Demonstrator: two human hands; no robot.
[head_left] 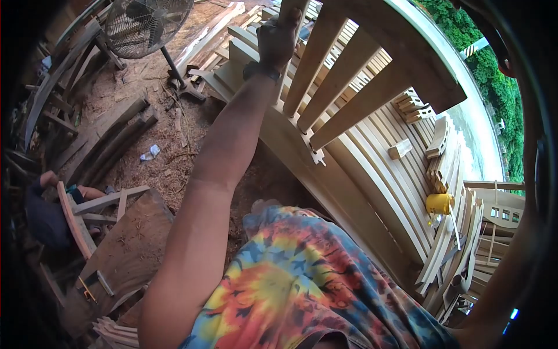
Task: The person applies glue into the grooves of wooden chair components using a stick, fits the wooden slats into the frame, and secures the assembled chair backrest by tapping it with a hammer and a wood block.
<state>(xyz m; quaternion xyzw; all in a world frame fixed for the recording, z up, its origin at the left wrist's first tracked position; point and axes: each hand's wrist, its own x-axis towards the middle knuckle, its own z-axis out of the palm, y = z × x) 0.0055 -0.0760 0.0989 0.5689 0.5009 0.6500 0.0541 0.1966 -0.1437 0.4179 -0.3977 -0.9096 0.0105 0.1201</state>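
Observation:
My left hand, with a dark band at the wrist, reaches up and closes round the outer upright of a slatted wooden frame. The frame leans over the stack, its thick rail at the upper right in shadow and several flat slats running down from it. Their lower ends meet a narrow notched wooden piece. Beneath lie long planed boards in a row. Only part of my right arm shows at the right edge; the right hand cannot be made out.
A pedestal fan stands at the upper left over a sawdust-strewn floor. Curved timbers lie left. Another person crouches at the far left. A yellow container and small wood blocks rest on the right side of the stack.

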